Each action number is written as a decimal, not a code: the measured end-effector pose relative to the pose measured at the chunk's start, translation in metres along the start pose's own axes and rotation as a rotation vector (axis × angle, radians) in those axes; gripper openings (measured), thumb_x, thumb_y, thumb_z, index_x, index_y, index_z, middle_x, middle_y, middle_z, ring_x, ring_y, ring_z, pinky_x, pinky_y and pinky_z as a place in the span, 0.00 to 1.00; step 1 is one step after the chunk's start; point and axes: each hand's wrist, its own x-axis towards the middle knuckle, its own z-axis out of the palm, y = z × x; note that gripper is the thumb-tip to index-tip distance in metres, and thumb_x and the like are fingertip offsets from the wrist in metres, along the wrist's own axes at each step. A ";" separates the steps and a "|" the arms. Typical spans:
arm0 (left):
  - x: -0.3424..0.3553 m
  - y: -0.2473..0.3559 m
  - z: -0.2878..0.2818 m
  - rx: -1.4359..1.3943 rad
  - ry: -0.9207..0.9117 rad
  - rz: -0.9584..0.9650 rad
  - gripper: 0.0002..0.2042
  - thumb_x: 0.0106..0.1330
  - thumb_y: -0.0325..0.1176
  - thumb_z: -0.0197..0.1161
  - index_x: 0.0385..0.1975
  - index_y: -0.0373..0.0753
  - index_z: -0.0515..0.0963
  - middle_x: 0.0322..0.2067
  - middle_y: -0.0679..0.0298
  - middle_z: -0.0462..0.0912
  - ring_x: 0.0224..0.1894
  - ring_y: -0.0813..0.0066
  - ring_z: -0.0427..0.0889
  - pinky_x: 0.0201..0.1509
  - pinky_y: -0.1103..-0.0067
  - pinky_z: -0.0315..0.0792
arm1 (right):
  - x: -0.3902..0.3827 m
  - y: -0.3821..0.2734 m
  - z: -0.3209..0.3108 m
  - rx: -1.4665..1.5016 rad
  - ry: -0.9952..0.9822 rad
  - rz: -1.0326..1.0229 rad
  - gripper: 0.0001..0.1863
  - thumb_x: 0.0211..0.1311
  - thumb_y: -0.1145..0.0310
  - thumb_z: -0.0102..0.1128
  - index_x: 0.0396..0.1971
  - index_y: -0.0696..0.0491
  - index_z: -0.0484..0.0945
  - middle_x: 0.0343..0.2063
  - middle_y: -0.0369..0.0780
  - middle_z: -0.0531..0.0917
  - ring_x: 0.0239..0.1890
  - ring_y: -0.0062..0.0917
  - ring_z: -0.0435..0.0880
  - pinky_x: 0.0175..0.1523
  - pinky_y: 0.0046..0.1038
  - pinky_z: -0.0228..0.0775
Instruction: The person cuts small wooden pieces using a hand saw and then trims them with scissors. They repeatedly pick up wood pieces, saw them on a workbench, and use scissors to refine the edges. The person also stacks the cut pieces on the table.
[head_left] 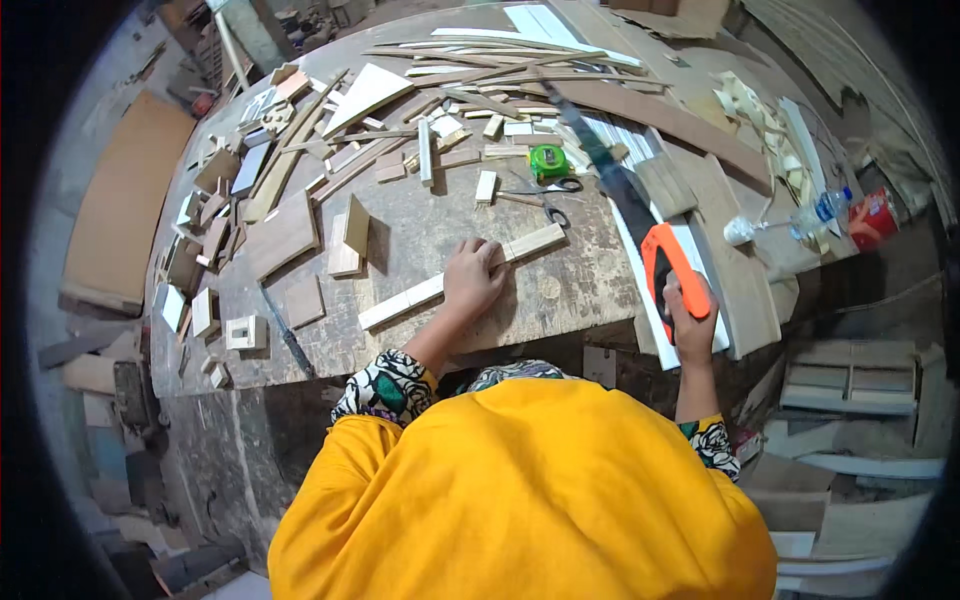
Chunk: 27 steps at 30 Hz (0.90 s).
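Observation:
My left hand (474, 280) is closed over the middle of a pale wooden strip (400, 302), which lies aslant on the worn workbench (550, 290). Thin cross lines show on the strip. On the right, my right hand (690, 316) grips the orange handle of a hand saw (628, 200). Its dark blade points away toward the far side, over white and brown boards. Beyond the strip lie a pair of scissors (556, 214), a green tape measure (548, 162) and a small pale wood block (486, 187).
Offcuts and long slats (490, 70) pile up at the back. Left of my left hand are an angled wood piece (349, 238), a thin dark-handled tool (288, 335) and several small blocks. A plastic bottle (822, 212) and a red package (873, 220) lie at the far right.

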 end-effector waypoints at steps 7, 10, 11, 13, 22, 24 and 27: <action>-0.002 0.000 -0.013 -0.058 -0.086 0.136 0.14 0.52 0.31 0.63 0.40 0.39 0.78 0.39 0.55 0.77 0.45 0.53 0.74 0.48 0.66 0.70 | -0.090 -0.027 0.023 0.000 0.015 0.065 0.14 0.58 0.67 0.62 0.21 0.56 0.69 0.18 0.29 0.64 0.22 0.14 0.62 0.27 0.20 0.55; -0.003 -0.001 -0.018 -0.100 -0.119 0.206 0.15 0.51 0.31 0.63 0.40 0.39 0.78 0.40 0.56 0.76 0.45 0.53 0.74 0.48 0.66 0.70 | -0.129 -0.046 0.042 -0.097 0.038 0.021 0.16 0.57 0.63 0.64 0.21 0.57 0.69 0.17 0.33 0.66 0.20 0.19 0.65 0.27 0.23 0.57; -0.004 -0.002 -0.019 -0.114 -0.132 0.226 0.15 0.51 0.31 0.63 0.41 0.40 0.78 0.40 0.56 0.76 0.45 0.53 0.74 0.47 0.66 0.70 | -0.145 -0.047 0.049 -0.079 0.057 0.003 0.16 0.57 0.63 0.64 0.20 0.57 0.69 0.17 0.35 0.67 0.20 0.21 0.67 0.27 0.24 0.57; -0.011 0.001 -0.023 -0.107 -0.174 0.267 0.16 0.50 0.31 0.64 0.41 0.39 0.78 0.40 0.56 0.76 0.45 0.53 0.73 0.47 0.66 0.70 | -0.174 -0.050 0.060 -0.046 0.106 0.057 0.16 0.57 0.63 0.63 0.20 0.57 0.69 0.17 0.36 0.67 0.20 0.21 0.67 0.27 0.24 0.57; -0.045 0.012 -0.015 -0.084 -0.230 0.440 0.15 0.51 0.34 0.64 0.40 0.39 0.80 0.39 0.55 0.77 0.45 0.54 0.73 0.47 0.65 0.69 | -0.273 -0.072 0.104 -0.074 0.308 0.185 0.13 0.59 0.66 0.63 0.26 0.57 0.69 0.20 0.34 0.70 0.23 0.17 0.70 0.30 0.23 0.63; -0.048 0.015 -0.011 -0.058 -0.232 0.474 0.16 0.52 0.36 0.64 0.41 0.39 0.80 0.39 0.55 0.77 0.46 0.54 0.73 0.48 0.65 0.69 | -0.279 -0.084 0.106 -0.057 0.269 0.194 0.14 0.59 0.65 0.63 0.26 0.56 0.69 0.19 0.34 0.70 0.22 0.18 0.70 0.30 0.24 0.65; -0.046 0.020 0.000 -0.100 -0.246 0.457 0.15 0.53 0.37 0.63 0.39 0.39 0.80 0.39 0.55 0.77 0.46 0.53 0.73 0.46 0.64 0.70 | -0.287 -0.074 0.108 -0.058 0.283 0.168 0.15 0.59 0.63 0.63 0.26 0.56 0.69 0.19 0.34 0.70 0.21 0.19 0.70 0.29 0.24 0.63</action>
